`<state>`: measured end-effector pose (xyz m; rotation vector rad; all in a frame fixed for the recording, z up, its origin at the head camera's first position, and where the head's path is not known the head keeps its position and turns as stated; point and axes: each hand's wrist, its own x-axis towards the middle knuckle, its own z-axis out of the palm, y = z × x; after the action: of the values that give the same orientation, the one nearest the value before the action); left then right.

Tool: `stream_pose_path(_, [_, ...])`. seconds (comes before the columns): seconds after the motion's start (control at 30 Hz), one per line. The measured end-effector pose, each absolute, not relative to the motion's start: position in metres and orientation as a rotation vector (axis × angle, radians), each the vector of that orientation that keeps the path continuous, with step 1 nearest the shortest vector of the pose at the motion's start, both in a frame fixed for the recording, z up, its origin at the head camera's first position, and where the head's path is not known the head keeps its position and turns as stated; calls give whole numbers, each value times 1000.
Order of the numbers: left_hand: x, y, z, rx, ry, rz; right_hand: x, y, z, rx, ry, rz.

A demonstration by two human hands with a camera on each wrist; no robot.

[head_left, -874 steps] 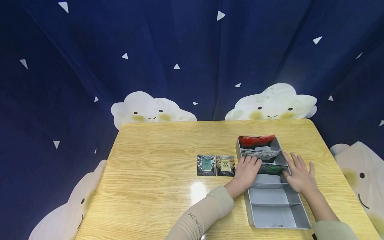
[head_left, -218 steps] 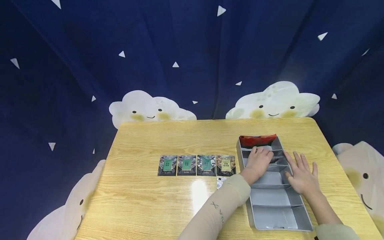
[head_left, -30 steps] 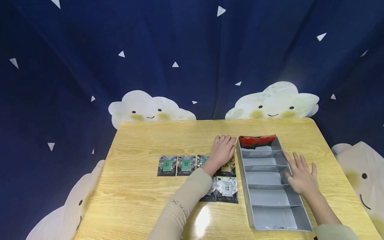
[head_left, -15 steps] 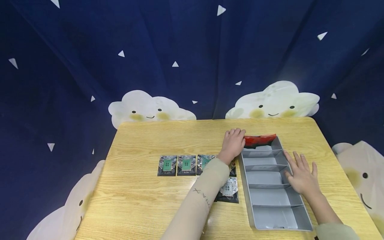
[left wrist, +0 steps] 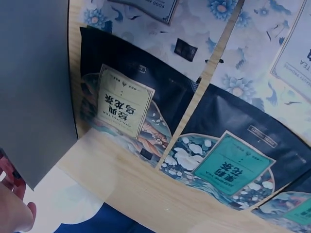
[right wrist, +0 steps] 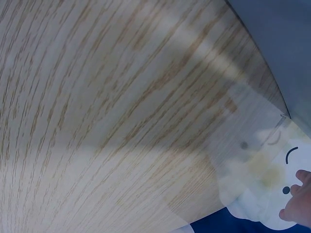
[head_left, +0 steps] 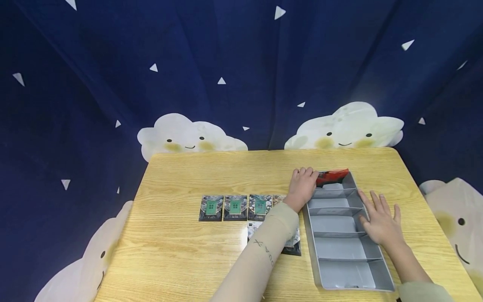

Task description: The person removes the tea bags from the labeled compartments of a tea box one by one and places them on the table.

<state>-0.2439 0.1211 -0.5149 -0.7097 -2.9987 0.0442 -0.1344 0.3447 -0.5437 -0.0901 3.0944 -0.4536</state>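
Note:
A grey divided box (head_left: 341,272) stands at the right of the table, a red tea sachet (head_left: 333,177) upright in its far compartment. My left hand (head_left: 303,184) is over the box's far left corner, fingertips at that sachet's left end. In the left wrist view the thumb stands slightly apart from the red. My right hand (head_left: 383,222) rests against the box's right wall, fingers spread. Left of the box lie an oolong tea sachet (left wrist: 126,102) with a yellow label and a jasmine tea sachet (left wrist: 235,165) with a green one. My sleeve partly hides two white-topped sachets (head_left: 296,241).
Two more green-labelled sachets (head_left: 211,207) continue the row to the left. The wooden table (head_left: 170,260) ends at a dark blue curtain (head_left: 211,50) with cloud shapes. Thin dividers (head_left: 336,234) cross the box.
Several sachets have come out of the box and now lie in two rows. In the last second my left hand moved right from the sachets to the red sachet. The right hand stays.

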Motion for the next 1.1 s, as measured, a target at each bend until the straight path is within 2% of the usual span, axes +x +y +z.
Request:
stream_pose_path(0.73, [-234, 119, -518, -732, -2940, 38, -133, 344, -542, -101, 3096, -477])
stream_pose_path(1.1, [-224, 113, -498, -689, -2753, -181, -134, 343, -542, -103, 3101, -478])
